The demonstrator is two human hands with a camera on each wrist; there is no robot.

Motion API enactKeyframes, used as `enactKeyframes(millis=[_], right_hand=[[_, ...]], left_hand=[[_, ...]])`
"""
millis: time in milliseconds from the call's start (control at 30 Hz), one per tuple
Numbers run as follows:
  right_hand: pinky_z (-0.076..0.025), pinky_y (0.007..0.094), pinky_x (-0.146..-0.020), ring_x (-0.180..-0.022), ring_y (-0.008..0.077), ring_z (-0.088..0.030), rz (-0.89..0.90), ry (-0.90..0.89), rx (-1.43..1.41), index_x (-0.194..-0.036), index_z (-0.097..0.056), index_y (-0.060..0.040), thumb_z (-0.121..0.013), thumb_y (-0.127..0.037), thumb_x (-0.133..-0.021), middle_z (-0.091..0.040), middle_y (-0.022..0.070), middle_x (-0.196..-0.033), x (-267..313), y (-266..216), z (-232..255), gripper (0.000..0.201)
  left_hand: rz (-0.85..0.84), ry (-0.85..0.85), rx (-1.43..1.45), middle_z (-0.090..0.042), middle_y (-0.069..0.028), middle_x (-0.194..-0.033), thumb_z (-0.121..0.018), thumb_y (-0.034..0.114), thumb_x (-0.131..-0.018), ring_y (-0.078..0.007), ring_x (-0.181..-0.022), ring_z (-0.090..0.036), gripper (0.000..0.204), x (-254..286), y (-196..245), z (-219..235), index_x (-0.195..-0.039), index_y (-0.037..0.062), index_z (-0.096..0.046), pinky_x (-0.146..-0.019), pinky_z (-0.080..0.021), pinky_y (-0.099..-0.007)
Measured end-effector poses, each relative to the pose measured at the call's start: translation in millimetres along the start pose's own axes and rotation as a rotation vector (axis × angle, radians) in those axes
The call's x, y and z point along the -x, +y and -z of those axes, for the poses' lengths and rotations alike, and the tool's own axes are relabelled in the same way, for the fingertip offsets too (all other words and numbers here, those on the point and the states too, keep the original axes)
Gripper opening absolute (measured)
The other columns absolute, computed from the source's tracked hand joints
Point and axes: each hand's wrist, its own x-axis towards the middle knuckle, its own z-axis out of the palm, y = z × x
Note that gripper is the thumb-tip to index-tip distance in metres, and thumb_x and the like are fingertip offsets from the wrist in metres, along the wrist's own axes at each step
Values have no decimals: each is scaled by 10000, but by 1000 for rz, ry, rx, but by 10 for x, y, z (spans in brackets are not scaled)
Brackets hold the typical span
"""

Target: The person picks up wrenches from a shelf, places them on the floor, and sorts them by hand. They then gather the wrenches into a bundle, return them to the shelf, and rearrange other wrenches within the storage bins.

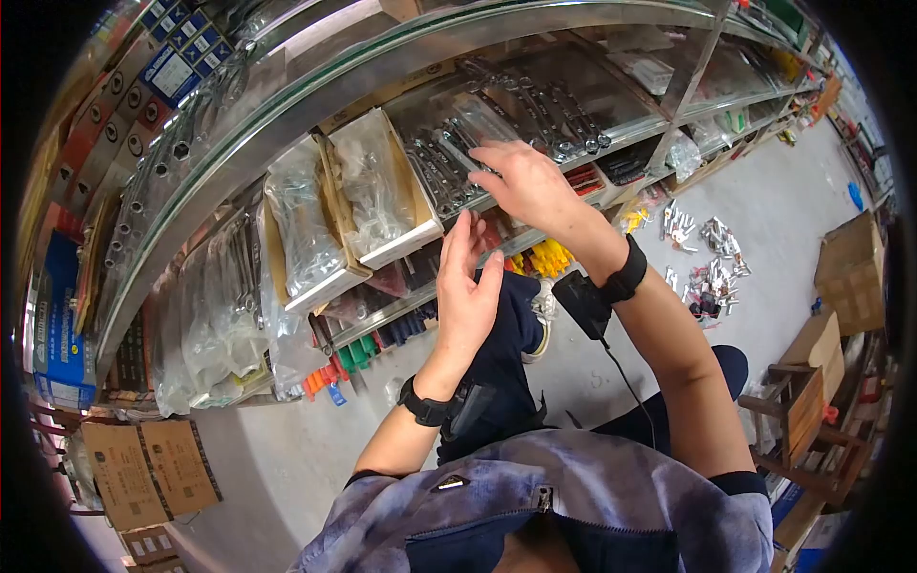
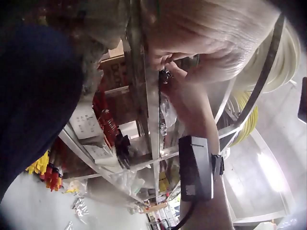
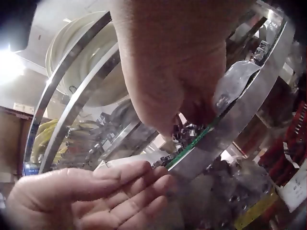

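My right hand reaches over the shelf, its index finger and thumb spread apart above a row of shiny metal wrenches. In the right wrist view the fingers of the right hand point down towards small metal parts at the shelf's green-lined edge, and the fingertips are partly hidden. Just below the shelf front is my left hand, fingers loosely straight, palm turned towards the right hand and holding nothing. A white box of plastic-wrapped items stands beside the wrenches.
A second open box with bagged items sits further left. More wrenches lie further right on the shelf. Yellow-handled items hang below. Loose metal pieces lie on the floor, near a wooden stool.
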Motion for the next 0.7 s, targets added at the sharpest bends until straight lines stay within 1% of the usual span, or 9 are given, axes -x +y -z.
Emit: enactKeyframes(millis=[133, 200, 233, 333, 400, 433, 500, 633, 700], right_hand=[[-438, 383, -754, -857, 316, -550, 102, 69, -97, -905, -610, -24, -578, -187, -736, -602, 138, -889, 24, -12, 186, 238], [-453, 376, -712, -798, 299, -567, 102, -103, -63, -848, -627, -30, -576, -180, -734, -609, 116, -847, 43, 13, 260, 196], [-453, 376, -712, -798, 299, -567, 102, -106, -63, -848, -627, -30, -576, -180, -734, -609, 116, -847, 45, 8, 246, 196], [-459, 377, -683, -758, 287, -576, 128, -41, -15, -821, -633, -36, -575, -172, -726, -614, 100, -814, 34, 22, 156, 175], [-456, 379, -679, -765, 297, -574, 140, -11, -29, -851, -625, -32, -584, -157, -709, -611, 119, -801, 15, 19, 102, 194], [-456, 379, -679, -765, 297, -574, 142, -8, -26, -851, -625, -32, -584, -157, -709, -611, 119, -801, 43, 16, 127, 194], [-442, 358, -762, -818, 299, -580, 34, -52, 21, -910, -608, 4, -612, -116, -692, -612, 162, -862, 72, -89, 239, 248], [-428, 359, -782, -803, 304, -578, 86, -52, 99, -913, -598, 18, -598, -78, -685, -610, 173, -843, 122, 20, 189, 247], [-413, 363, -759, -765, 301, -576, 108, -15, 101, -834, -602, 11, -568, -62, -677, -606, 166, -739, 102, 6, 155, 176]], left_hand=[[16, 11, -10, -336, -153, -1273, -483, -36, -800, -214, -1163, -392, 546, -30, 82, 23, -1295, -23, -255, -957, -341, -303], [13, 22, 19, -328, -156, -1279, -480, -33, -803, -215, -1174, -378, 550, -37, 77, 2, -1298, -24, -243, -965, -329, -305], [9, 24, 46, -320, -160, -1285, -478, -30, -806, -217, -1185, -364, 554, -46, 73, -17, -1301, -24, -231, -974, -318, -307], [9, 78, 155, -309, -189, -1311, -476, -12, -817, -236, -1217, -324, 549, -101, 84, -101, -1295, -64, -210, -1005, -258, -324], [16, 95, 197, -302, -193, -1314, -478, -10, -817, -239, -1222, -316, 554, -145, 76, -146, -1296, -66, -205, -1007, -253, -324], [17, 112, 237, -296, -196, -1316, -480, -7, -817, -243, -1226, -309, 559, -167, 77, -160, -1296, -68, -200, -1010, -247, -324], [30, 105, 258, -288, -199, -1320, -483, -1, -818, -246, -1231, -300, 567, -171, 85, -145, -1299, -67, -190, -1011, -242, -325], [55, 111, 279, -260, -207, -1332, -491, 13, -819, -254, -1246, -271, 586, -129, 67, -140, -1304, -66, -170, -1016, -229, -328], [55, 131, 296, -254, -208, -1334, -491, 13, -819, -255, -1248, -266, 585, -138, 73, -165, -1303, -66, -171, -1017, -226, -330]])
